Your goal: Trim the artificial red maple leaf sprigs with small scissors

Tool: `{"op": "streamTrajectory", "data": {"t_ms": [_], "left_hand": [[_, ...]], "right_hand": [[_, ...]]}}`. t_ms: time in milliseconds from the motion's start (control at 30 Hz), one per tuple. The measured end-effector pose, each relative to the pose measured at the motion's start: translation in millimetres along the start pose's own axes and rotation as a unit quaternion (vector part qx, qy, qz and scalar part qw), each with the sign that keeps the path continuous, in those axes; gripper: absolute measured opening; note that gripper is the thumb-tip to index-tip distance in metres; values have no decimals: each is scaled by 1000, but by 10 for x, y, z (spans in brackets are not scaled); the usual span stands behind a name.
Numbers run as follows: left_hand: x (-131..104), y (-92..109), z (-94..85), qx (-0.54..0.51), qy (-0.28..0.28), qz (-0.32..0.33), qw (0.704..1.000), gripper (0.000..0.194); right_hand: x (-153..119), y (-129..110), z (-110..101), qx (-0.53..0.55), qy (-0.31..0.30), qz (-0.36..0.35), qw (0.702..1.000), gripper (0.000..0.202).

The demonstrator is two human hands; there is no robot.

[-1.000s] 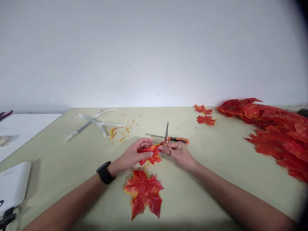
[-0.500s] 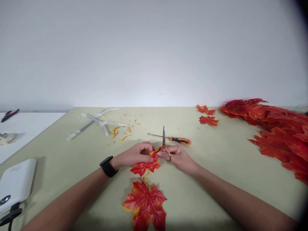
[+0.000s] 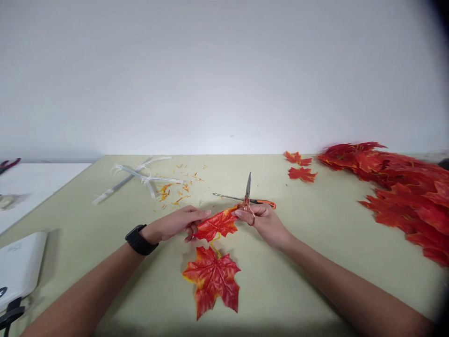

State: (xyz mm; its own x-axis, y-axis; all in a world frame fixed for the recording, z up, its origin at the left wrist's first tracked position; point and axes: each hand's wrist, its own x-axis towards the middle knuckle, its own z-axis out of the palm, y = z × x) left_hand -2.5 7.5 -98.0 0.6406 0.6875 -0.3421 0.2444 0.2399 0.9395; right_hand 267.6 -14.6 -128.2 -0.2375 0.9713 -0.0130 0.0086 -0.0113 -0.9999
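Observation:
Rose-gold scissors [image 3: 247,201] stand blades up in my right hand [image 3: 268,224], its fingers closed round the handles. That thumb also pinches the upper right tip of a red-orange artificial maple leaf [image 3: 218,225]. My left hand [image 3: 177,223], wearing a black watch, is closed at this leaf's left edge, thumb above and curled fingers partly hidden behind it. A yellow stem links it to a second maple leaf [image 3: 214,281] hanging or lying nearer me. Just behind the scissors lies a screwdriver [image 3: 263,202] with an orange-black handle, partly covered by my right hand.
Yellow-orange scraps [image 3: 164,191] lie beside crossed translucent strips [image 3: 135,173] at back left. A heap of red leaves [image 3: 403,187] fills the right side, with two small leaves [image 3: 302,174] nearby. A white device [image 3: 23,262] with a cable sits at left; pliers [image 3: 10,164] lie beyond.
My left hand has slid left to the leaf's edge. My right hand has lifted slightly up and right with the scissors, spreading the upper leaf; the lower leaf has shifted upward in view.

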Motion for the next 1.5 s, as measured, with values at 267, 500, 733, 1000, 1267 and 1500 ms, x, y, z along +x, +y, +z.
{"op": "streamTrajectory", "data": {"t_ms": [267, 500, 733, 1000, 1267, 1500], "left_hand": [[107, -72, 139, -239, 128, 81, 959, 24], [31, -8, 243, -269, 115, 52, 955, 42], [85, -61, 311, -152, 198, 75, 965, 54], [143, -106, 293, 6, 272, 119, 955, 30], [208, -238, 296, 29, 285, 141, 948, 22], [215, -219, 337, 43, 227, 141, 963, 30]], "right_hand": [[-32, 49, 54, -22, -11, 3, 1000, 36], [-21, 75, 72, -13, 8, 6, 1000, 36], [-27, 72, 93, -27, -2, -4, 1000, 32], [-48, 129, 117, -14, -21, 15, 1000, 33], [-56, 121, 124, -24, -15, 1, 1000, 33], [-87, 87, 157, -31, -25, -6, 999, 35]]}}
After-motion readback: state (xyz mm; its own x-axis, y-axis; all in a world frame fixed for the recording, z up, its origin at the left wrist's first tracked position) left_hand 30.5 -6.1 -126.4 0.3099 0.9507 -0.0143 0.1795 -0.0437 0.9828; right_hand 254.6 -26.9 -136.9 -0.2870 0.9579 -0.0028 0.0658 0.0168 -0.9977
